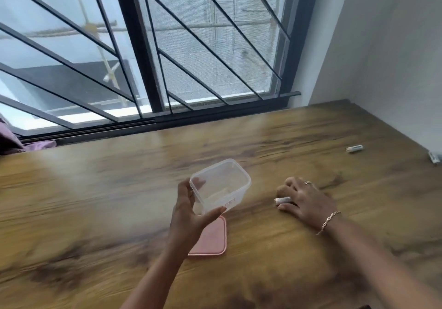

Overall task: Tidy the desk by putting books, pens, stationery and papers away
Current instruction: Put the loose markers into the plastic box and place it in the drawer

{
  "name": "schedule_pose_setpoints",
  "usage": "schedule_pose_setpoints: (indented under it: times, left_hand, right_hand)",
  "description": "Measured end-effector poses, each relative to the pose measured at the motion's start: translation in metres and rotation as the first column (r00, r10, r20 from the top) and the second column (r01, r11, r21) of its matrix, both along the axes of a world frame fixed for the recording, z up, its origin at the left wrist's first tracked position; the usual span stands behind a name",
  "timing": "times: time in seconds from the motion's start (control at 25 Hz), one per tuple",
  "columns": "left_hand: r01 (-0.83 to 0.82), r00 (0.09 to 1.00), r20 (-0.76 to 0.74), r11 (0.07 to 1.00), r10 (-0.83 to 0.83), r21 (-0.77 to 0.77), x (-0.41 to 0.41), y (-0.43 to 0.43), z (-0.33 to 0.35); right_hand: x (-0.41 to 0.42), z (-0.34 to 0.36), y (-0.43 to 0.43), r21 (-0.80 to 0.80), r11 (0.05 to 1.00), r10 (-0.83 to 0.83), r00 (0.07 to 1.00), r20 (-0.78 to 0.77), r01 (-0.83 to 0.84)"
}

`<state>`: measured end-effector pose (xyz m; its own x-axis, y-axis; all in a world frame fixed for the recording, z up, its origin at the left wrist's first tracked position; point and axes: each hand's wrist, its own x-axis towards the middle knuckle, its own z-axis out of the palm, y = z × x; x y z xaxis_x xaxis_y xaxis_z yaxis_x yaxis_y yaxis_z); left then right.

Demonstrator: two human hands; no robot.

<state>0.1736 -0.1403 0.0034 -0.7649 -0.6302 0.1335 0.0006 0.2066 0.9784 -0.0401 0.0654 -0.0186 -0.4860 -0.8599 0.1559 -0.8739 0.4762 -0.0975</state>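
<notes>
Left hand (189, 215) raised above the tabletop (95, 201), fingers gripping a clear plastic container (221, 185), pink lid (210, 239) lying just below. Right hand (303, 201) resting on the wood, fingers closed around a small white cylinder (283, 200). Two similar pieces (354, 148) far right, well apart

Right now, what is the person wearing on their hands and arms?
Both forearms are bare, with no sleeves in view. The right hand has a ring on one finger and a gold-coloured chain bracelet at the wrist. The left hand shows no jewellery.
</notes>
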Motion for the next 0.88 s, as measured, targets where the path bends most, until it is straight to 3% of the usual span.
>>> schedule_pose_setpoints:
  times: [0.24,0.6,0.72,0.8,0.88]
  left_hand:
    - [-0.066,0.998,-0.014,0.997,0.066,-0.035,-0.029,0.030,0.004]
    - [-0.164,0.986,0.028,0.982,0.167,-0.090,-0.039,0.048,-0.002]
    - [-0.156,0.986,0.047,0.982,0.162,-0.111,-0.042,0.055,-0.002]
    - [-0.138,0.987,0.059,0.982,0.146,-0.125,-0.044,0.059,-0.001]
    - [-0.109,0.990,0.077,0.985,0.120,-0.134,-0.047,0.065,-0.003]
  right_hand:
    - [-0.014,-0.010,-0.004,-0.050,0.983,0.165,0.970,-0.179,-0.176]
    - [-0.016,-0.016,-0.001,-0.268,0.949,0.103,0.968,-0.229,-0.164]
    - [-0.016,0.011,0.001,-0.481,0.877,0.004,1.000,-0.021,-0.013]
    - [-0.016,0.050,-0.004,-0.584,0.811,0.131,0.982,0.137,-0.026]
    - [-0.009,0.096,-0.012,-0.502,0.842,0.319,0.932,0.171,-0.196]
